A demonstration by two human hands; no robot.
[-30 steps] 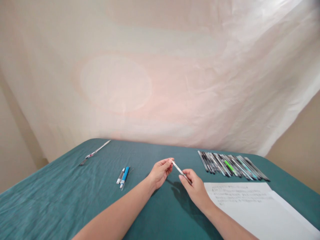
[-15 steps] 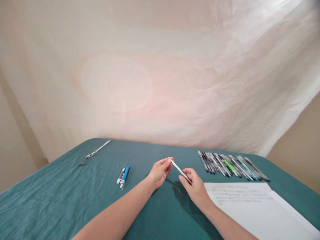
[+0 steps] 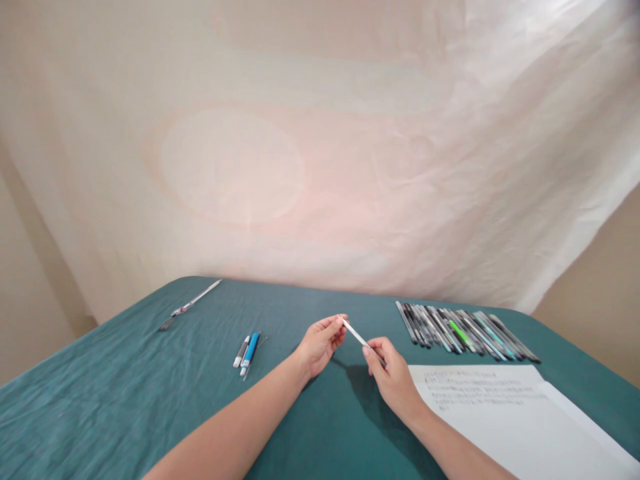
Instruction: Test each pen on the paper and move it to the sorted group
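Note:
Between my two hands, above the tablecloth, a slim white pen [image 3: 355, 332] slants down to the right. My left hand [image 3: 323, 343] pinches its upper left end between thumb and fingertips. Lower down, my right hand [image 3: 391, 373] has thumb and fingers closed round the other end, where a dark part shows past the fingertips. Whether the pen's tip or cap is inside the fingers I cannot tell. To the right of my right hand lies a white sheet of paper [image 3: 500, 440] with lines of handwriting at its top.
A row of several pens [image 3: 450, 330], one bright green, lies at the back right. Left of my hands are a blue pen [image 3: 251, 351] and a grey and white pen [image 3: 241, 351]. Long thin items [image 3: 193, 303] lie far left on the green tablecloth [image 3: 125, 400].
My right hand's fingers have shifted slightly along the pen toward my left hand. My left hand stays in place, and the things on the table have not moved.

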